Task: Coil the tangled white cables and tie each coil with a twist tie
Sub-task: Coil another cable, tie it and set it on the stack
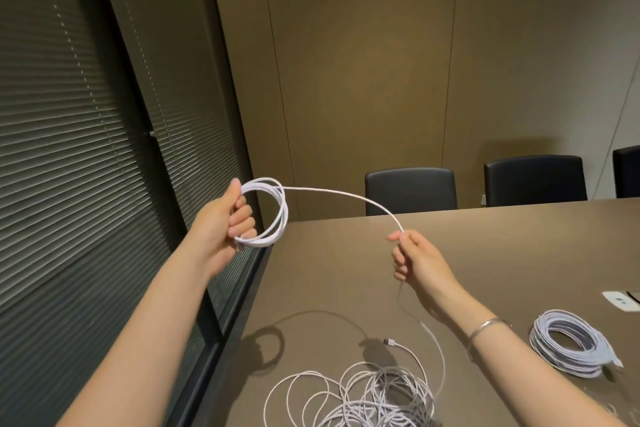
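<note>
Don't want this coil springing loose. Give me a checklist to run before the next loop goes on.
1. Left hand grips the coil: ok.
2. Right hand pinches the feed strand: ok.
3. Strand between the hands free of knots: ok.
4. Slack below the right hand clear of the tangled pile: cannot tell.
5. Finished coil lies apart: ok.
6. Twist tie within reach: cannot tell.
</note>
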Motion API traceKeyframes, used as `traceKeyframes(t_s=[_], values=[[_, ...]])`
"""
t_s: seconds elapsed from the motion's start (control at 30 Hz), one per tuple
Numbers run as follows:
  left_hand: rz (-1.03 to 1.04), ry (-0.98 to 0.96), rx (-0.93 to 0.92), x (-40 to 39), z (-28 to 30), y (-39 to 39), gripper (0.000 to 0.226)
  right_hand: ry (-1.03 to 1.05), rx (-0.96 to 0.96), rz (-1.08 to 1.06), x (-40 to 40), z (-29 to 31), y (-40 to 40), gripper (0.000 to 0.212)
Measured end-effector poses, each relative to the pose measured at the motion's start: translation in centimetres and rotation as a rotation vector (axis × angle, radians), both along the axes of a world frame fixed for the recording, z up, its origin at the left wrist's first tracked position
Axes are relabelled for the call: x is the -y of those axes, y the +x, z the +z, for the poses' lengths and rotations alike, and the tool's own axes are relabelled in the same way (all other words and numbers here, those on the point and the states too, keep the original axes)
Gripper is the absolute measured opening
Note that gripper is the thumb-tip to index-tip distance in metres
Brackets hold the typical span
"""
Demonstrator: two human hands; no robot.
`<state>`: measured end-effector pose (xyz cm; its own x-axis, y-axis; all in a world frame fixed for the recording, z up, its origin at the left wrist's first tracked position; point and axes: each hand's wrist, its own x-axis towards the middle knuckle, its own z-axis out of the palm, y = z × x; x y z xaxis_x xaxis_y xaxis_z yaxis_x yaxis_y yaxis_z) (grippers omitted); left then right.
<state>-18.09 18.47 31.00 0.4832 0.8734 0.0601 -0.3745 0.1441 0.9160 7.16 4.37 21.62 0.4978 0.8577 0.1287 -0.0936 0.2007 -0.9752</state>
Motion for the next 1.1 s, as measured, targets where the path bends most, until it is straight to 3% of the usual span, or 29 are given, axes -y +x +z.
traceKeyframes(t_s=[0.17, 0.27, 0.37, 0.53, 0.67, 0.77, 0.93, 1.1], values=[[0.078, 0.154, -0.201, 0.4, -1.4, 1.5, 0.044, 0.040, 0.353, -0.025, 1.1, 3.4, -3.1, 0.025], [0.184, 0.235, -0.287, 0.8, -1.5, 2.3, 0.044, -0.092, 0.778, -0.028, 1.8, 4.7, -5.0, 0.026], [0.330, 0.284, -0.322, 0.9, -1.4, 2.9, 0.044, -0.292, 1.186, 0.099, 2.6, 5.2, -6.9, 0.033], [0.506, 0.629, -0.595, 1.0, -1.9, 3.3, 0.044, -0.184, 1.454, 0.197, 4.3, 6.7, -9.6, 0.019], [0.426, 0.826, -0.739, 1.5, -2.6, 3.8, 0.046, -0.059, 1.416, 0.349, 5.1, 8.5, -10.4, 0.023], [0.197, 0.814, -0.759, 2.2, -2.7, 4.1, 0.045, 0.009, 1.157, 0.447, 4.9, 9.6, -10.3, 0.022], [-0.317, 0.358, -0.578, 5.6, -2.3, 4.1, 0.038, 0.131, 0.821, 0.252, 2.9, 10.2, -7.8, 0.024], [-0.410, 0.120, -0.389, 7.1, -2.9, 4.5, 0.043, 0.086, 0.726, 0.027, 1.7, 8.9, -5.3, 0.026]])
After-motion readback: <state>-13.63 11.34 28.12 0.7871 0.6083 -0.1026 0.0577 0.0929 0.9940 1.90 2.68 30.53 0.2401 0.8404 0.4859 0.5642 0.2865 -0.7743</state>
